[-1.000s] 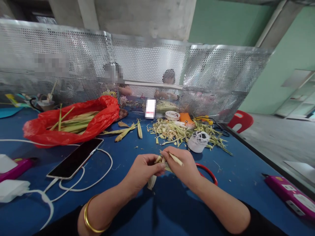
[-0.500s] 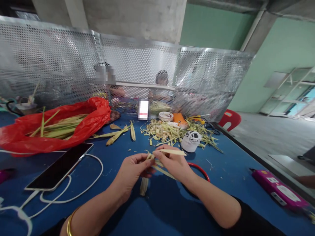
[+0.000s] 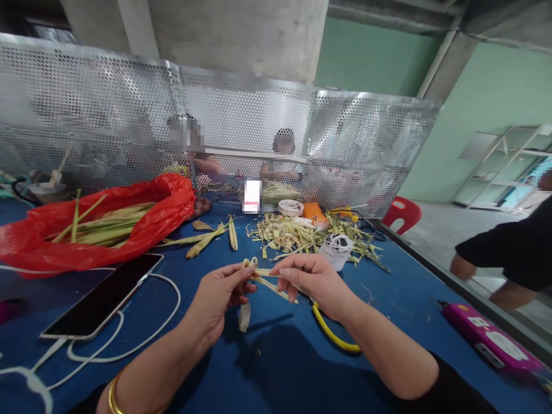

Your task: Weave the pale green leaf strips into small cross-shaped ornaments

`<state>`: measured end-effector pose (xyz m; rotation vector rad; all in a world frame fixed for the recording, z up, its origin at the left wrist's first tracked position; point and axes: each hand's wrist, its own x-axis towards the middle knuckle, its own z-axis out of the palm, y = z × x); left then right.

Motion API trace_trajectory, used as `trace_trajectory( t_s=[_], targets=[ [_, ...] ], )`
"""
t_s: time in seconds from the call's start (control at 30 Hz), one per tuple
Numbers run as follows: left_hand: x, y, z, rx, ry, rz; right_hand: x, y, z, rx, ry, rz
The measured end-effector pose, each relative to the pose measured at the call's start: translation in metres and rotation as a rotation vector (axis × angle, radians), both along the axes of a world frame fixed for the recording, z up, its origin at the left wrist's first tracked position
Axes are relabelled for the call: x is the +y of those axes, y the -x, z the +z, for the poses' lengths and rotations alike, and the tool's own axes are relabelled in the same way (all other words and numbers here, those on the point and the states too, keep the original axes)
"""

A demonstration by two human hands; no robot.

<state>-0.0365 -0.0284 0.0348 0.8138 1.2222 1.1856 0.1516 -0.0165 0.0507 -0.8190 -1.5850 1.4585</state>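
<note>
My left hand point(image 3: 218, 296) and my right hand point(image 3: 313, 282) hover close together over the blue table point(image 3: 280, 368). Both pinch one pale yellow leaf strip point(image 3: 263, 276) that loops between them. One end of the strip hangs down below my left fingers. A gold bangle point(image 3: 112, 395) sits on my left wrist. Under my right wrist a yellow curved handle point(image 3: 334, 336) lies on the table.
A red bag of green leaves point(image 3: 95, 227) lies at left, with a phone point(image 3: 103, 302) and white cable point(image 3: 129, 345) in front. Leaf scraps point(image 3: 297, 236) and a white thread spool point(image 3: 336, 250) lie beyond my hands. A pink case point(image 3: 489, 339) rests at right, where another person's dark sleeve point(image 3: 513, 253) shows. A perforated metal screen point(image 3: 259, 132) stands behind.
My hands have lifted a little and drawn apart, so the strip now forms a loop between them. A person's arm has come in at the right. The camera has shifted.
</note>
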Motion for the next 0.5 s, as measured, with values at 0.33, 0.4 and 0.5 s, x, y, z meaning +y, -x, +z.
trace_trajectory(
  t_s=[0.33,0.4,0.5],
  targets=[
    [-0.002,-0.002,-0.001,-0.011,0.042,-0.039,0.002,0.006,-0.001,0.182,-0.075,-0.051],
    [-0.001,-0.003,-0.003,-0.004,0.047,-0.065,0.0,0.008,-0.004,0.048,-0.28,-0.233],
    [-0.001,-0.004,-0.006,0.0,0.048,-0.098,-0.003,0.01,-0.008,-0.088,-0.581,-0.424]
  ],
)
